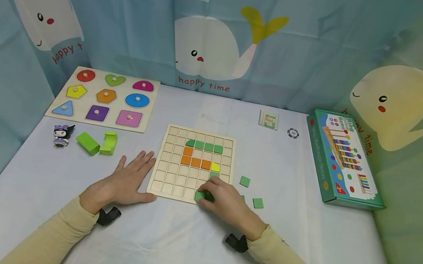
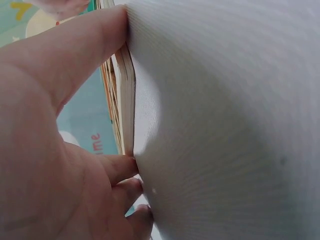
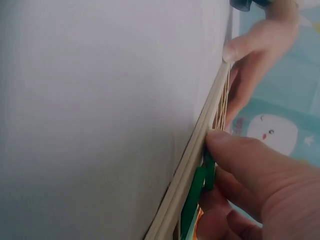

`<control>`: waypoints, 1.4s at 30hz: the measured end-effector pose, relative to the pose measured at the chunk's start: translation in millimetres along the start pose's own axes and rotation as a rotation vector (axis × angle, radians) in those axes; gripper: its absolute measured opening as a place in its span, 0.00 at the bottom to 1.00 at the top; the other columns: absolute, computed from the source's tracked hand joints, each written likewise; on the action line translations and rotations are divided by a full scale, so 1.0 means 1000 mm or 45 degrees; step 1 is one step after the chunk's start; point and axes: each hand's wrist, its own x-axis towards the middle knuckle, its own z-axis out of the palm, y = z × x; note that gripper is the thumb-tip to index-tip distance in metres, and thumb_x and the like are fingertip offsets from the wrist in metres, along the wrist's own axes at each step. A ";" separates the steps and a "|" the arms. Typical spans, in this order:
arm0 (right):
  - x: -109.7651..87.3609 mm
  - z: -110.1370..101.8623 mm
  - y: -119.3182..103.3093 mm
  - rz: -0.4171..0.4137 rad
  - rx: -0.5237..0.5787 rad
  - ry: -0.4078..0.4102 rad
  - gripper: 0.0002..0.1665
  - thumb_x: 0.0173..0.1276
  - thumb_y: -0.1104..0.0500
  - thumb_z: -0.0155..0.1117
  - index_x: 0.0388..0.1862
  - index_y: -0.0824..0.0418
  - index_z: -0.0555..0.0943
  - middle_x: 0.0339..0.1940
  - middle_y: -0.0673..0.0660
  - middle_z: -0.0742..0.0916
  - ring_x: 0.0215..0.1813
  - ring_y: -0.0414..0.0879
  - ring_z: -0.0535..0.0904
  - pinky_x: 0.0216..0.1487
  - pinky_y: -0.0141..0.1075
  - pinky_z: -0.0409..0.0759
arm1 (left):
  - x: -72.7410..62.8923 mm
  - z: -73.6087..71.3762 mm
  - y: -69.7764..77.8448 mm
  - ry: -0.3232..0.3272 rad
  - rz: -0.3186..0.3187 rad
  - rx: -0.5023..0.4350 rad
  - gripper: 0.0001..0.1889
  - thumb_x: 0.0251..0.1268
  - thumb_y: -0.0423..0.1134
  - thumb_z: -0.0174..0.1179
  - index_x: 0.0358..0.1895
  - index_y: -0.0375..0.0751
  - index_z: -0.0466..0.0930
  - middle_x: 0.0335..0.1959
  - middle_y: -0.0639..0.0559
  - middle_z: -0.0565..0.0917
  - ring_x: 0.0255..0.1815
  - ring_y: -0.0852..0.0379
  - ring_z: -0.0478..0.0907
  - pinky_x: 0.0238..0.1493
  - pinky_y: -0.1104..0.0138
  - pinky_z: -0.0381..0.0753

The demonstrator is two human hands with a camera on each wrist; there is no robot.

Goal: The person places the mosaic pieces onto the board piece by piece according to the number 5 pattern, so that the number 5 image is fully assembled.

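A square wooden grid board (image 1: 168,176) lies on the table, with green, orange and yellow tiles set in some of its cells. My right hand (image 1: 225,202) is over the board's lower right part and pinches a green square tile (image 1: 199,196) between thumb and fingers at the bottom row. In the right wrist view, another green tile (image 3: 192,202) stands out along the board's edge beside the pinched one. My left hand (image 1: 125,180) is spread on the table with straight fingers, its thumb and fingertips right at the board's left edge.
Loose green tiles (image 1: 258,203) lie right of the board, one partly hidden by the right hand. At the back left is a shape puzzle (image 1: 115,104), with a small figurine (image 1: 62,135) and green blocks (image 1: 88,143) before it. A pattern card (image 1: 268,120), round chip (image 1: 293,133) and game box (image 1: 347,161) are at the right.
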 end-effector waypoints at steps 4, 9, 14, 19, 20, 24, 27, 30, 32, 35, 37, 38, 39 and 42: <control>0.002 0.003 0.000 0.004 0.002 0.017 0.14 0.60 0.54 0.75 0.42 0.58 0.85 0.36 0.48 0.79 0.32 0.39 0.72 0.34 0.33 0.74 | 0.000 0.000 0.000 -0.002 -0.004 -0.004 0.54 0.58 0.65 0.62 0.76 0.31 0.49 0.78 0.39 0.47 0.77 0.41 0.39 0.65 0.33 0.38; 0.002 0.005 0.002 -0.006 0.002 0.037 0.15 0.59 0.53 0.75 0.42 0.58 0.85 0.37 0.48 0.79 0.33 0.40 0.74 0.35 0.33 0.75 | -0.001 -0.002 0.000 0.001 -0.001 0.000 0.54 0.58 0.64 0.62 0.76 0.30 0.50 0.78 0.38 0.48 0.77 0.40 0.40 0.65 0.32 0.39; -0.005 -0.001 0.008 -0.031 0.073 0.044 0.16 0.61 0.52 0.74 0.44 0.58 0.85 0.41 0.49 0.79 0.33 0.40 0.74 0.35 0.32 0.75 | -0.001 -0.002 0.001 -0.007 -0.002 -0.005 0.54 0.58 0.64 0.62 0.76 0.31 0.50 0.78 0.38 0.48 0.77 0.40 0.40 0.65 0.32 0.39; -0.023 -0.015 0.026 -0.017 0.151 0.105 0.12 0.64 0.58 0.71 0.45 0.60 0.85 0.41 0.50 0.81 0.31 0.38 0.71 0.31 0.31 0.73 | 0.000 -0.002 0.000 -0.007 0.004 -0.001 0.54 0.58 0.65 0.62 0.76 0.31 0.49 0.78 0.38 0.47 0.77 0.40 0.39 0.65 0.32 0.39; -0.027 -0.018 0.031 -0.007 0.153 0.124 0.11 0.64 0.60 0.71 0.45 0.61 0.85 0.41 0.50 0.82 0.31 0.38 0.72 0.32 0.32 0.74 | 0.000 -0.002 0.000 -0.008 0.004 -0.001 0.54 0.58 0.65 0.62 0.76 0.31 0.49 0.78 0.39 0.46 0.77 0.40 0.39 0.65 0.32 0.38; -0.048 -0.030 0.050 0.072 0.130 0.215 0.08 0.65 0.68 0.67 0.44 0.64 0.85 0.39 0.51 0.83 0.34 0.39 0.74 0.33 0.34 0.76 | 0.000 -0.002 0.000 0.001 0.010 -0.011 0.55 0.58 0.65 0.62 0.76 0.30 0.49 0.78 0.38 0.46 0.77 0.40 0.39 0.65 0.32 0.38; -0.064 -0.036 0.062 0.135 0.102 0.275 0.09 0.64 0.73 0.65 0.42 0.65 0.85 0.37 0.52 0.83 0.34 0.40 0.75 0.32 0.35 0.76 | 0.000 -0.001 0.000 -0.001 0.011 -0.012 0.55 0.58 0.65 0.62 0.76 0.30 0.49 0.78 0.38 0.46 0.77 0.40 0.39 0.65 0.32 0.38; -0.076 -0.040 0.071 0.194 0.075 0.301 0.09 0.64 0.73 0.65 0.42 0.66 0.85 0.37 0.53 0.83 0.34 0.40 0.75 0.32 0.35 0.76 | 0.000 -0.001 -0.001 -0.004 0.012 -0.008 0.55 0.58 0.65 0.61 0.76 0.30 0.48 0.78 0.38 0.46 0.77 0.40 0.39 0.65 0.32 0.38; -0.083 -0.042 0.075 0.235 0.071 0.286 0.09 0.64 0.72 0.65 0.42 0.66 0.85 0.37 0.52 0.83 0.33 0.40 0.74 0.32 0.35 0.75 | 0.000 -0.001 -0.001 -0.006 0.010 -0.006 0.55 0.58 0.65 0.61 0.76 0.30 0.48 0.78 0.38 0.46 0.77 0.41 0.38 0.65 0.33 0.38; -0.091 -0.043 0.078 0.310 0.083 0.234 0.10 0.64 0.69 0.68 0.44 0.65 0.85 0.37 0.52 0.82 0.32 0.40 0.73 0.31 0.34 0.74 | -0.001 -0.001 -0.001 0.011 0.022 -0.019 0.54 0.58 0.64 0.62 0.76 0.30 0.49 0.78 0.38 0.47 0.77 0.40 0.40 0.65 0.32 0.39; -0.095 -0.043 0.079 0.353 0.103 0.201 0.11 0.62 0.67 0.70 0.45 0.64 0.85 0.38 0.52 0.81 0.32 0.40 0.72 0.31 0.34 0.73 | -0.001 -0.001 -0.001 0.015 0.025 -0.023 0.54 0.58 0.64 0.62 0.76 0.30 0.49 0.78 0.38 0.47 0.77 0.40 0.40 0.65 0.33 0.39; -0.097 -0.043 0.080 0.369 0.108 0.188 0.13 0.61 0.66 0.72 0.45 0.64 0.85 0.38 0.52 0.81 0.32 0.40 0.71 0.31 0.34 0.72 | -0.001 -0.001 0.000 0.016 0.026 -0.024 0.54 0.58 0.64 0.62 0.76 0.30 0.49 0.78 0.38 0.47 0.77 0.40 0.40 0.65 0.33 0.39; -0.098 -0.043 0.081 0.380 0.114 0.178 0.14 0.61 0.65 0.72 0.46 0.64 0.85 0.38 0.52 0.81 0.32 0.40 0.71 0.30 0.34 0.72 | -0.001 -0.001 0.000 0.018 0.030 -0.026 0.53 0.58 0.63 0.62 0.76 0.30 0.50 0.78 0.38 0.47 0.77 0.40 0.40 0.65 0.32 0.39; -0.101 -0.042 0.083 0.394 0.121 0.169 0.14 0.59 0.64 0.74 0.45 0.63 0.85 0.37 0.51 0.80 0.31 0.40 0.70 0.29 0.34 0.71 | -0.001 -0.001 0.000 0.019 0.031 -0.027 0.53 0.58 0.63 0.62 0.76 0.30 0.50 0.78 0.38 0.47 0.77 0.40 0.40 0.65 0.32 0.39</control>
